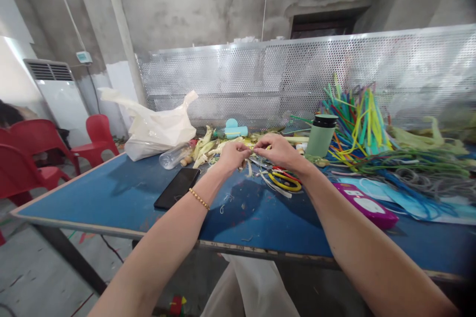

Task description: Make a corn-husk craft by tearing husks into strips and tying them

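Pale strip (250, 168) hangs just beneath left hand (235, 155), towards worktop's (134, 188) far edge. Both left and right hand (277, 151) pinched closed; contents too small for me to tell. Loosened pinch could drop strip; low right wrist could snag yellow loop (293, 187). I count one strip, one loop, one phone (177, 188), one cup (321, 139); husks (204, 151) too tangled.

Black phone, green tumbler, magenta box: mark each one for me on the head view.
Black phone (177, 188): head view, middle of its dark upper face.
Green tumbler (320, 141): head view, side of its body, below the black lid.
Magenta box (366, 205): head view, middle of its printed top.
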A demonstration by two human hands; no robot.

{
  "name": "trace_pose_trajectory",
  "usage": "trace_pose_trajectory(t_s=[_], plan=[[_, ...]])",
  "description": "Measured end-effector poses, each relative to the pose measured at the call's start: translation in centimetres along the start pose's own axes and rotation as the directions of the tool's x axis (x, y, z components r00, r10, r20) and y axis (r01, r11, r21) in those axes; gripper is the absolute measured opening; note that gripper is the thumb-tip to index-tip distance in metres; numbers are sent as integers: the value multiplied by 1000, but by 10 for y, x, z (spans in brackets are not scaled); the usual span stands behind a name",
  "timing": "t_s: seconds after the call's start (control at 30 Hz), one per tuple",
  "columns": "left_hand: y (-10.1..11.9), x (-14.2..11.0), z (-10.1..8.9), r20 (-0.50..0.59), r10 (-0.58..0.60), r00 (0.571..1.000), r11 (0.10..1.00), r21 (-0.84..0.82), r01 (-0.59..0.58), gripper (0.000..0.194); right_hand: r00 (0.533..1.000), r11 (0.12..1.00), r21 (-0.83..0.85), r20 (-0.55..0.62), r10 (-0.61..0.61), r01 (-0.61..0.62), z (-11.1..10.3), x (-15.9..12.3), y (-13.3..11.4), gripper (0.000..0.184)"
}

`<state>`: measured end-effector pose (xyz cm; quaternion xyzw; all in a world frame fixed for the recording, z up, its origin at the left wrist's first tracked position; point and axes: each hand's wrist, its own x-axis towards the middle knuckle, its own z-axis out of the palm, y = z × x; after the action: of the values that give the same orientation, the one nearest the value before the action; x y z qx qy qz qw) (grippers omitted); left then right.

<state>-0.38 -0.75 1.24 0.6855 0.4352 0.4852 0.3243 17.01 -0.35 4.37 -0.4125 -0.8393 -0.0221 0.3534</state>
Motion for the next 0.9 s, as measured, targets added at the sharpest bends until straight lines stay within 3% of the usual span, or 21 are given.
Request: trace_pose_trajectory(t_s=[0.17,0.3,0.6,0.9], plan=[[-1,2,0,-14,37,999,994,102,-36,16,994,999,-37,-104,-35,31,3,-2,-8,11],[2,1,-1,-32,44,999,990,132,-39,20,993,999,-31,-119,18,-22,7,-3,-16,14],[-4,6,3,-121,57,991,998,39,-53,10,974,988,-7,-165,154,-157,15,-4,-28,14],[1,3,2,-80,67,995,998,20,-66,16,961,976,-70,-206,187,-205,19,-4,-23,16]])
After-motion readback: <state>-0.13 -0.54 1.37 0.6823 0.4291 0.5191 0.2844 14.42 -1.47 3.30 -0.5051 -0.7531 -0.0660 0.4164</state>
